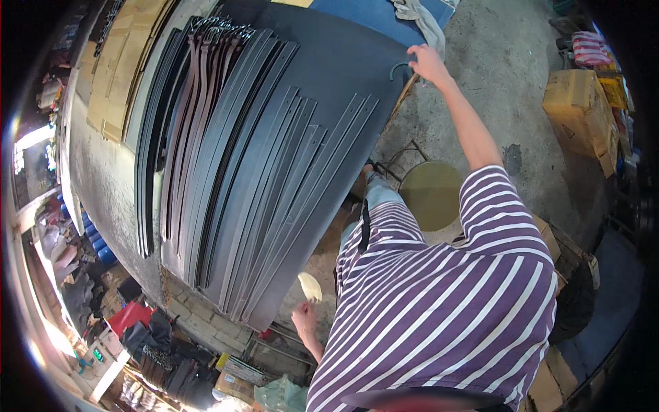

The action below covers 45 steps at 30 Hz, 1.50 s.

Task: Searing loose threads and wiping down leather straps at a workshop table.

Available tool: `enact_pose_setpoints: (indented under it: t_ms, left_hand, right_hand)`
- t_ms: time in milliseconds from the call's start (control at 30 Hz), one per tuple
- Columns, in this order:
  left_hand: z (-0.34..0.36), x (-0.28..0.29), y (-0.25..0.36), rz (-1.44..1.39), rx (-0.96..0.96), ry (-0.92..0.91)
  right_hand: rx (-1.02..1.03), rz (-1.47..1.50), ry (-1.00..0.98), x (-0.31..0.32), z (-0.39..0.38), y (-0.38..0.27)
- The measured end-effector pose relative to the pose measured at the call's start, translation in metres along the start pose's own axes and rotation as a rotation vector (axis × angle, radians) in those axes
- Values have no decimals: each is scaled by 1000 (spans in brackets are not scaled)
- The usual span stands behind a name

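Grip: my right hand (428,63) pinches a dark hook (398,69) at 1 o'clock; left hand (303,318) holds a pale cloth (309,286).
Hidden: hook mostly blurred.
Count: leather strips (274,185) overlap, can't count them.

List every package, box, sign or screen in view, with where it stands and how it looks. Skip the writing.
Cardboard box: right, on the concrete floor, tan, boxy, worn.
Flat cardboard sheets: upper left, beside the dark straps, tan.
Small screen: lower left, on a pale device, green glow.
Boxes: bottom, among clutter, yellowish.
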<state>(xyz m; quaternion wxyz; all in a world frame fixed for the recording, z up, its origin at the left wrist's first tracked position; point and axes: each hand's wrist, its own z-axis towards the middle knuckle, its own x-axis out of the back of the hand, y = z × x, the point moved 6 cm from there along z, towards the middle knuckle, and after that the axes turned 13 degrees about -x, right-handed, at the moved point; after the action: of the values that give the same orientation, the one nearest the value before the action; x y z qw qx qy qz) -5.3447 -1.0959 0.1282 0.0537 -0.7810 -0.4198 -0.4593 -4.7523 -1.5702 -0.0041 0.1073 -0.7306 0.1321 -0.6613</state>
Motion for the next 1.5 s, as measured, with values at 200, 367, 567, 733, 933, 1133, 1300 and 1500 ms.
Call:
enact_pose_setpoints:
  t_ms: [200, 367, 567, 733, 933, 1133, 1300, 1500]
  left_hand:
    - [47, 15, 105, -229, -209, 184]
    - [89, -8, 171, -838, -427, 158]
    - [84, -21, 188, -1071, -585, 76]
    - [71, -21, 185, -1221, -662, -36]
    - [65, -39, 156, -1134, -582, 21]
    - [59, -9, 165, -869, -693, 336]
    - [74, 1, 179, -837, -515, 536]
    - [93, 9, 254, -539, -730, 715]
  right_hand:
    - [29, 725, -283, 50, -161, -167]
    - [89, 902, -865, 18, -297, -239]
    - [369, 724, -539, 58, -346, -278]
    - [418, 561, -573, 32, -369, -281]
    - [138, 952, -1115, -9, -388, -279]
    - [-82, 1114, -1317, -24, -365, -277]
    - [-66, 1141, -1461, -22, -332, -281]
    - [-140, 1086, -1627, -23, -274, -278]
